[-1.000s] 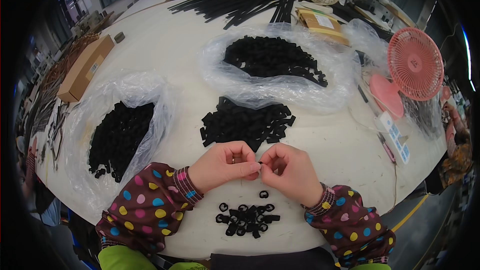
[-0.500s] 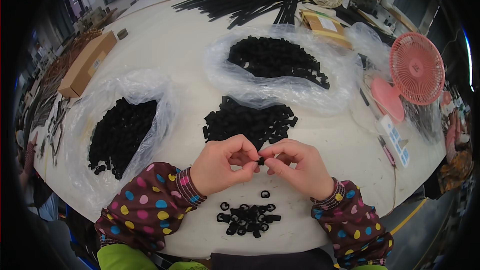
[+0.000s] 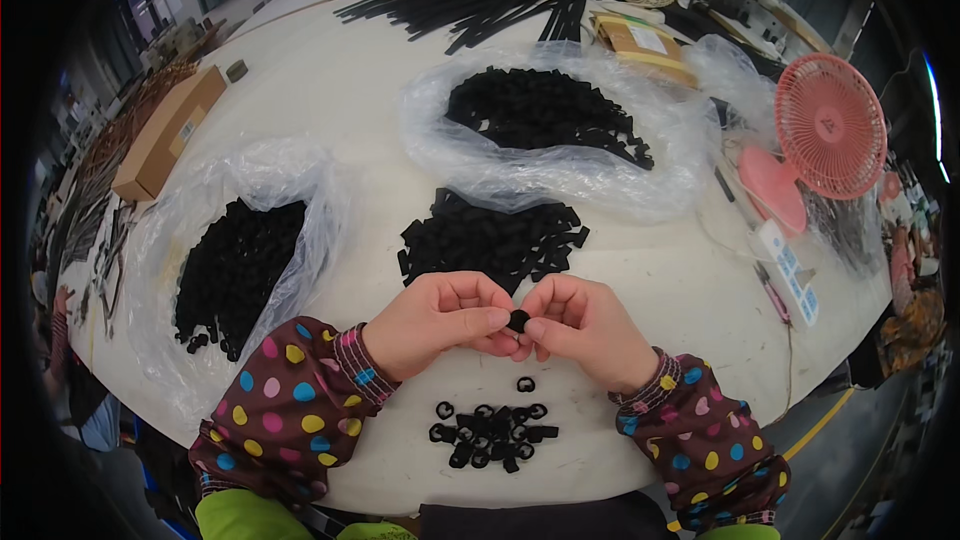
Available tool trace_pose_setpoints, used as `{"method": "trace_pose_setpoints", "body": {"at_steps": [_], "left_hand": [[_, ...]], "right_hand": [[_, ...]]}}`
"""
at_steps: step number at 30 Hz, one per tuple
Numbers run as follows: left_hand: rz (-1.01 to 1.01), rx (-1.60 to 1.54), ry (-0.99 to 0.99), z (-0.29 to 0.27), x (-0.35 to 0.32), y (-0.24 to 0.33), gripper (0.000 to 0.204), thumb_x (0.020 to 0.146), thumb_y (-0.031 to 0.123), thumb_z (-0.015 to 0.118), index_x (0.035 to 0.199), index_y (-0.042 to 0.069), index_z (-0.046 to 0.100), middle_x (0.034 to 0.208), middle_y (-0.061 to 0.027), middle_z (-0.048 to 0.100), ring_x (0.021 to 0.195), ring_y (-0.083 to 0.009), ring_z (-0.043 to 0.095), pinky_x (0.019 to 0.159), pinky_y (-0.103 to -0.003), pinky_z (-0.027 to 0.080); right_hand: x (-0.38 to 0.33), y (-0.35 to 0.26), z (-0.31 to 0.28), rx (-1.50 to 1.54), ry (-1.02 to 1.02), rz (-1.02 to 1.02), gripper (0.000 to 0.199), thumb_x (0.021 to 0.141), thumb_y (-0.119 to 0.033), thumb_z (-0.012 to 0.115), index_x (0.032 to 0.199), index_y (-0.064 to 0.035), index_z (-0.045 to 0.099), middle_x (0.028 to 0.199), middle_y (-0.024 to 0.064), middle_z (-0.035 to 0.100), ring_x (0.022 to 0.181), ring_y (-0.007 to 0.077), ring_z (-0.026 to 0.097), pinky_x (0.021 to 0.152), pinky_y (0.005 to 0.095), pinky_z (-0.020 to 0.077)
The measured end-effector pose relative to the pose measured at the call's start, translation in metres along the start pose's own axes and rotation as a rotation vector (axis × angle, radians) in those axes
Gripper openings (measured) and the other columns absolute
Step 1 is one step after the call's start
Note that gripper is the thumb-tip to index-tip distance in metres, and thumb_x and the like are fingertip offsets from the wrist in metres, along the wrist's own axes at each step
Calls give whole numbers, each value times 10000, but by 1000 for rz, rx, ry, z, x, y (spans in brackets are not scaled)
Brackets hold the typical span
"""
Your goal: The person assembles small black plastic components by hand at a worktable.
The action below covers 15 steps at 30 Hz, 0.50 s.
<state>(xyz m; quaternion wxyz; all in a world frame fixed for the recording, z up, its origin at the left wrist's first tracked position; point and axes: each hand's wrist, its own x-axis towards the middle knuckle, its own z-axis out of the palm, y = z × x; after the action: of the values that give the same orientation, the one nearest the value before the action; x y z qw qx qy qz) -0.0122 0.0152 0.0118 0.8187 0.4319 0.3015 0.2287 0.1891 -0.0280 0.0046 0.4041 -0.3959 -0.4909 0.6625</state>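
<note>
Left hand (image 3: 440,325): fingers curled, thumb and forefinger pinching a small black ring-shaped part (image 3: 518,320) from the left side.

Right hand (image 3: 585,325): fingers curled, fingertips pinching the same part from the right. The part sits between the two hands, held above the surface (image 3: 330,100), near its front edge.

Small cluster of black rings (image 3: 492,430): lying on the surface directly below the hands, close to the front edge; one ring (image 3: 525,384) lies apart just above the cluster.

Loose heap of black strip pieces (image 3: 495,240): on the bare surface just beyond the hands, at mid-surface.

Clear bag of black parts, left (image 3: 235,270): open, toward the left edge.

Clear bag of black parts, far (image 3: 545,115): open, beyond the loose heap.

Long black strips (image 3: 480,5): fanned along the far edge.

Cardboard box (image 3: 165,135): far-left edge. Pink fan (image 3: 830,125): right edge.

Risks, as judged:
- The part is small and held only by fingertips; a slip of either pinch would likely drop it into the cluster below, where it could not be told from the others.
- A part that springs free could roll off the near front edge.
- A sleeve dragged across the cluster could scatter the rings.
- The heap lies close by; stray pieces could mix with the cluster.
</note>
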Motion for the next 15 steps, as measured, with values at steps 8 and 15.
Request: {"method": "trace_pose_setpoints", "body": {"at_steps": [8,15], "left_hand": [[138,79,-106,-1,-2,-9,119,840,60,621,926,14,553,878,-57,622,827,-115,625,779,-243,515],[378,491,242,10,2,-17,133,775,15,634,831,25,514,784,-12,582,720,-75,595,697,-229,505]], "right_hand": [[0,3,-3,209,-145,69,99,859,-88,576,916,-16,538,835,60,636,757,119,640,637,204,494],[-2,10,16,-498,237,-334,136,772,-79,653,832,-29,541,770,20,621,678,87,614,584,225,483]]}}
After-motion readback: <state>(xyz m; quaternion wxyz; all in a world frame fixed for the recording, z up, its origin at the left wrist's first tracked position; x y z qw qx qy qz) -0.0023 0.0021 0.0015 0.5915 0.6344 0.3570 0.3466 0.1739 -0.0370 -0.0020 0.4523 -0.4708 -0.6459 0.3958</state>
